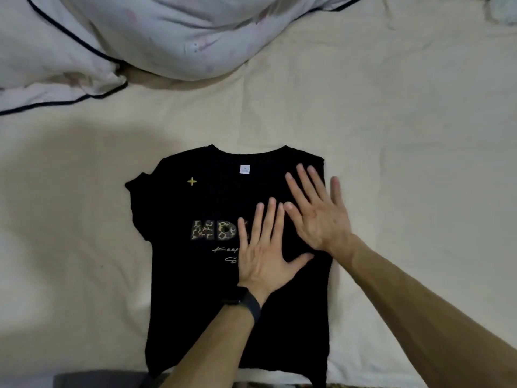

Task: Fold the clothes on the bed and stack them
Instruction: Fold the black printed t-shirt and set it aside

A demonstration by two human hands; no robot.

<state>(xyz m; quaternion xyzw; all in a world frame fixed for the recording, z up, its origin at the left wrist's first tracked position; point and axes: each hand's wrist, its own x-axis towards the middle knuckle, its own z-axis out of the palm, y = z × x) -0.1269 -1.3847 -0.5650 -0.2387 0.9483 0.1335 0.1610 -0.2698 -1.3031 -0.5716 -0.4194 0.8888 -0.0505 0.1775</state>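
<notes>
Black T-shirt (195, 289) lies flat on the cream sheet (391, 135), one sleeve (138, 203) at the left not yet folded. Left hand (261, 259) and right hand (317, 217) press the folded-in right side, fingers spread flat; sliding them could drag the fold askew.

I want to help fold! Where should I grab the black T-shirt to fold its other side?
Pinch the sleeve at its outer edge, coming from the person's left. It sticks out flat on the bed, clear of the left hand and right hand, which lie flat on the right half of the black T-shirt.
</notes>
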